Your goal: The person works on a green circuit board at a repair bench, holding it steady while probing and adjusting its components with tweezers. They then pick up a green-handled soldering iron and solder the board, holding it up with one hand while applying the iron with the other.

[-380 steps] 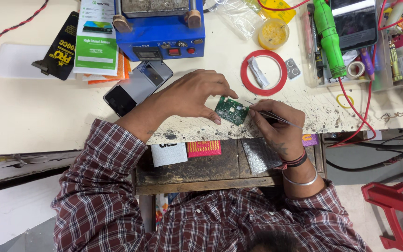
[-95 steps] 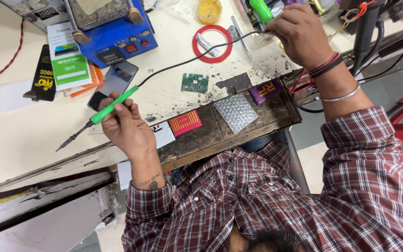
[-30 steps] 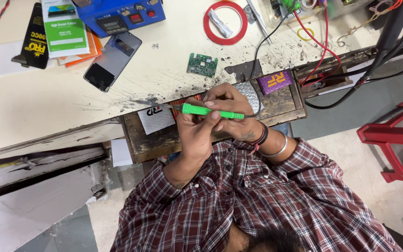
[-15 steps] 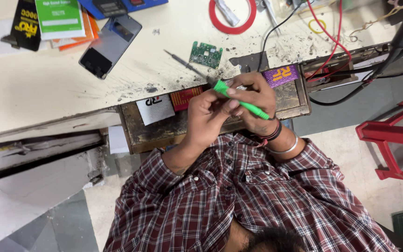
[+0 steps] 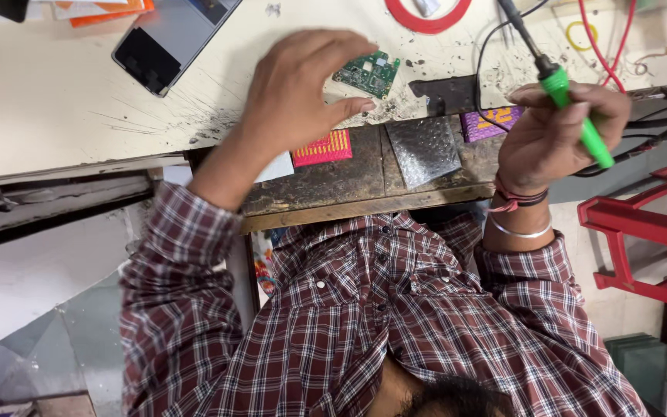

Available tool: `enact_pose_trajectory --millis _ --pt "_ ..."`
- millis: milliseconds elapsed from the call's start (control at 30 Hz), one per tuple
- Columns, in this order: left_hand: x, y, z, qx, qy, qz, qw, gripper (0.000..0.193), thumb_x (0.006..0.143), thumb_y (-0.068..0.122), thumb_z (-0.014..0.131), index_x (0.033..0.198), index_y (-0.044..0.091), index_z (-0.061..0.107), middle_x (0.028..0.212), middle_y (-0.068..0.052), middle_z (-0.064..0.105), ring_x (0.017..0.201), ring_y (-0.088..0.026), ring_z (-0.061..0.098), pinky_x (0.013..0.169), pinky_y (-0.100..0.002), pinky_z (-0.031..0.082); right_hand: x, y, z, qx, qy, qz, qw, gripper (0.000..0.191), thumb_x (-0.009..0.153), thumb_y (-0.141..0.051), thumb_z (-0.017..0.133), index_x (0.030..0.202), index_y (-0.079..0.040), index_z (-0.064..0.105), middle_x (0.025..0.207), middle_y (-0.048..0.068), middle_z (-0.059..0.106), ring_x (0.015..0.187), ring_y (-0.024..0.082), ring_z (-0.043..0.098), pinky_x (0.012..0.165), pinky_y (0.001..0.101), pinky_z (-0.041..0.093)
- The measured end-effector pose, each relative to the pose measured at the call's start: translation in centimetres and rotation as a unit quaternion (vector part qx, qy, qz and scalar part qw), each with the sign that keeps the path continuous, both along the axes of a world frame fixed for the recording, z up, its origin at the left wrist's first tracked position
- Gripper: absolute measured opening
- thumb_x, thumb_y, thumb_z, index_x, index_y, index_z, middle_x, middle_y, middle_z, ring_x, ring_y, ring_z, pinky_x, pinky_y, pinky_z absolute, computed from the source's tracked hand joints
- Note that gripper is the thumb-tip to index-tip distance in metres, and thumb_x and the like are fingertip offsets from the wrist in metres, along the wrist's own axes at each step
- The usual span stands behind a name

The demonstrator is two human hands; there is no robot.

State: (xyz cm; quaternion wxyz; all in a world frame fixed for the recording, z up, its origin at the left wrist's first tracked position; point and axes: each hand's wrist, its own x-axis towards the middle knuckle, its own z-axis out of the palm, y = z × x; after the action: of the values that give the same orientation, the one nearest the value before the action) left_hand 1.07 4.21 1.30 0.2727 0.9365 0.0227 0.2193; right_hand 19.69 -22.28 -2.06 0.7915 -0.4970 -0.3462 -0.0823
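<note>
Fingers of the right hand are curled tight round a soldering iron with a bright green plastic handle, its dark shaft angling up and away past the fingertips, black cord trailing off beside it. Left hand is spread loose, palm down, holding nothing, fingertips hovering just short of a small green rectangular circuit board lying flat on the cream worktop; can't tell if a fingertip touches the board's edge. Below the left hand, a pink ridged pad sits on the dark wooden tray, w/ a grey dimpled foil square btwn the two hands and a purple patterned pad just beside the right wrist. Up-left of the left hand lies a flat grey phone w/ black screen. Red tape ring sits at the top edge, above the board. Right wrist wears a silver bangle and dark thread band. Red metal frame stands off to the right of that arm.
</note>
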Motion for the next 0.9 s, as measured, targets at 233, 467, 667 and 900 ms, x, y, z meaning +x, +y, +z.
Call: enact_pose_trajectory --millis 233,467,667,900 --pt "1.7 3.9 0.2 0.048 -0.019 -0.103 0.993 0.066 0.074 0.039 0.093 0.129 0.01 0.072 0.125 -0.008 0.073 0.119 -0.031 0.066 0.101 -0.047 0.05 1.1 -0.2 -1.3 -0.034 0.073 0.038 0.996 0.036 0.107 -0.021 0.059 0.132 0.005 0.051 0.112 0.022 0.068 0.084 0.028 0.074 0.073 0.0423 0.065" --pt "3.5 6.0 -0.6 -0.019 0.044 -0.145 0.988 0.06 0.08 0.032 0.094 0.132 0.011 0.072 0.124 -0.009 0.074 0.111 -0.03 0.07 0.092 -0.046 0.054 2.8 -1.1 -2.7 -0.123 -0.044 0.038 0.991 0.034 0.108 -0.021 0.068 0.127 0.002 0.051 0.11 0.016 0.058 0.08 0.027 0.069 0.066 0.0437 0.064" --pt "3.7 7.0 -0.8 -0.049 0.054 -0.143 0.987 0.06 0.081 0.031 0.094 0.134 0.014 0.071 0.125 -0.009 0.073 0.108 -0.032 0.071 0.088 -0.048 0.055 1.7 0.1 -1.5 -0.145 -0.029 0.047 0.988 0.035 0.109 -0.024 0.066 0.122 0.006 0.053 0.116 0.016 0.059 0.082 0.028 0.069 0.07 0.0448 0.064" --pt "3.3 7.2 -1.0 -0.053 0.033 -0.137 0.989 0.06 0.083 0.033 0.094 0.135 0.014 0.069 0.125 -0.009 0.073 0.109 -0.033 0.071 0.088 -0.049 0.055 -0.4 0.8 -0.7 -0.231 -0.04 0.051 0.971 0.029 0.107 -0.017 0.071 0.116 0.008 0.059 0.103 0.018 0.065 0.078 0.032 0.074 0.071 0.0415 0.067"
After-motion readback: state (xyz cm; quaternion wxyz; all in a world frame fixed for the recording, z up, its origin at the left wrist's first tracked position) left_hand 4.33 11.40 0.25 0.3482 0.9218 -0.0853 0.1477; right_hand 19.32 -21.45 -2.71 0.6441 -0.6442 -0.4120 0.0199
